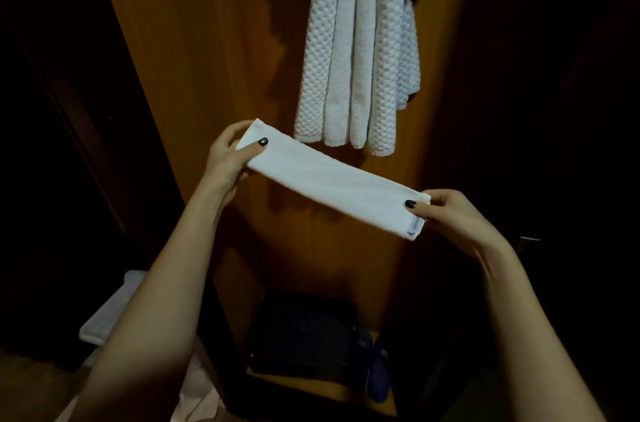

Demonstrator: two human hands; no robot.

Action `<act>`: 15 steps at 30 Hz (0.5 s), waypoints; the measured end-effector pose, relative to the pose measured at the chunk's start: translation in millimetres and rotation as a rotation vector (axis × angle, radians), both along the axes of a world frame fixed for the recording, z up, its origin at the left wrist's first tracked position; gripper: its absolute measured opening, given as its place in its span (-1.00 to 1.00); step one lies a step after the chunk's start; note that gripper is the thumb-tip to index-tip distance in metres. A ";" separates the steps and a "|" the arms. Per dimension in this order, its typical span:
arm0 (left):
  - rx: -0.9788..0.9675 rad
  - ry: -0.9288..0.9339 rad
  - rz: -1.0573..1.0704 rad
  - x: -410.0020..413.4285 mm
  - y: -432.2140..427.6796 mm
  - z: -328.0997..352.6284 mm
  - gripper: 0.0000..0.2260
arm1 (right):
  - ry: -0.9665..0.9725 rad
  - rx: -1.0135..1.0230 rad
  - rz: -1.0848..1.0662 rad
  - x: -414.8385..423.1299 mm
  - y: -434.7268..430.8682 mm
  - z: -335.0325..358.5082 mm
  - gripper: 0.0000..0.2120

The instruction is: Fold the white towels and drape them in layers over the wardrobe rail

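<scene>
A small white towel (329, 181), folded into a long narrow strip, is stretched between my hands in front of the open wardrobe. My left hand (230, 153) pinches its upper left end, thumb on top. My right hand (450, 214) pinches the lower right end beside a small label. Above and behind, several white waffle-textured towels (360, 51) hang in folds from the top of the wardrobe. The rail itself is out of view.
The brown wooden wardrobe back panel (214, 41) fills the middle. On the wardrobe floor lie a dark folded item (301, 331) and dark blue slippers (375, 366). More white cloth (107, 314) lies at the lower left outside the wardrobe. The sides are dark.
</scene>
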State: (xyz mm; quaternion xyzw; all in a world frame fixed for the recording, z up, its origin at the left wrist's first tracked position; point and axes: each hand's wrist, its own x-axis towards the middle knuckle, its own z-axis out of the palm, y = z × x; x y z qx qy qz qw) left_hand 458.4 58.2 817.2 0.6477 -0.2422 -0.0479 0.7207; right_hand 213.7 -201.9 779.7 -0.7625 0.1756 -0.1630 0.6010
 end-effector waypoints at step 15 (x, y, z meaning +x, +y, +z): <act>-0.223 -0.119 -0.095 20.1 -34.5 129.7 -0.74 | -0.636 -0.184 -0.097 18.0 -23.5 163.5 -0.60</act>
